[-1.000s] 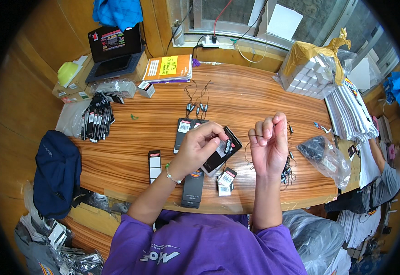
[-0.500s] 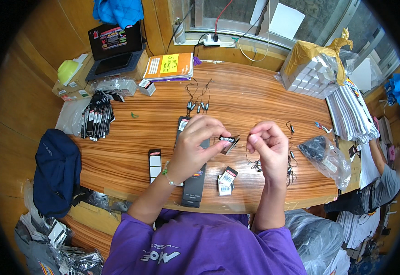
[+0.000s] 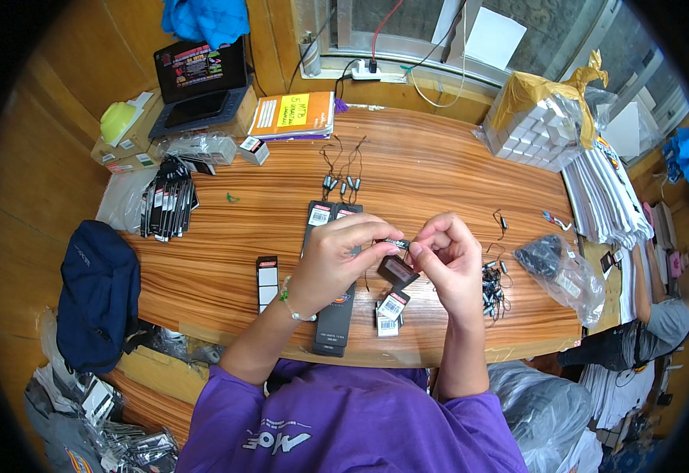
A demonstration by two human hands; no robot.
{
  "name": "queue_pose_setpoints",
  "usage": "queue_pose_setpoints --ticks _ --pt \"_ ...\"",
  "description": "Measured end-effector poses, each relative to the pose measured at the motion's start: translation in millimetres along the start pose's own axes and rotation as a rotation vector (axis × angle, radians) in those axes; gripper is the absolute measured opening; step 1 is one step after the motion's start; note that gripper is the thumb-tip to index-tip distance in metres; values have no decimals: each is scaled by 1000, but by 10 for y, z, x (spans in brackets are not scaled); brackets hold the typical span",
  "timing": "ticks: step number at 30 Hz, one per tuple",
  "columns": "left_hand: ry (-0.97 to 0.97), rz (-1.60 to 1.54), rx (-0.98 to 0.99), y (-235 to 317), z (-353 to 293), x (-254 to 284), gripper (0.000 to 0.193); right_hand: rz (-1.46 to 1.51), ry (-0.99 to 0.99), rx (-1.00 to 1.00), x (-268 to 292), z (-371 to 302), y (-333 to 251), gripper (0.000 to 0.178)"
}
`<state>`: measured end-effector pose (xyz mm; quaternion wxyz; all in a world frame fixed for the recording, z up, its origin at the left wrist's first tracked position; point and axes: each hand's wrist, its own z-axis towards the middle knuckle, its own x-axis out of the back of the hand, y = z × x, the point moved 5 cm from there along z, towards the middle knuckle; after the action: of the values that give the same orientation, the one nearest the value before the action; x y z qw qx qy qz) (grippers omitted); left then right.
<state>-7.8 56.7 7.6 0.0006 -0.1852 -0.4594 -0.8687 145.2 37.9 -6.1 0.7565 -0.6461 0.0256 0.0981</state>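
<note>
Table (image 3: pixel 439 181): varnished wood, glossy, strong grain. At its 3 o'clock edge, a clear crinkled plastic bag (image 3: pixel 569 272) with shiny folds; at 12 o'clock, a paper-covered book (image 3: pixel 293 115), matt. Long flat packs (image 3: pixel 332 315) under the left hand (image 3: pixel 332 260) look like smooth black card or plastic; shirt (image 3: pixel 344 426) at 6 o'clock is matt purple cloth.

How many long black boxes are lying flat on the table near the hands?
2: the long black boxes lie side by side, one on the left, one running under the left hand. The hands may hide more.
</note>
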Motion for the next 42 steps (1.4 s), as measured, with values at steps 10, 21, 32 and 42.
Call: queue_pose_setpoints --ticks 10,21,32,42 --pt "9 -37 21 -32 -10 -3 16 69 34 27 36 0 32 13" --pt "26 -275 145 -134 -76 -44 16 305 17 10 -13 8 145 13" --pt "54 -297 136 -171 -92 -28 17 204 78 109 -35 -19 95 13" --pt "45 -257 129 -154 -87 -26 16 172 79 105 -48 -31 74 14"
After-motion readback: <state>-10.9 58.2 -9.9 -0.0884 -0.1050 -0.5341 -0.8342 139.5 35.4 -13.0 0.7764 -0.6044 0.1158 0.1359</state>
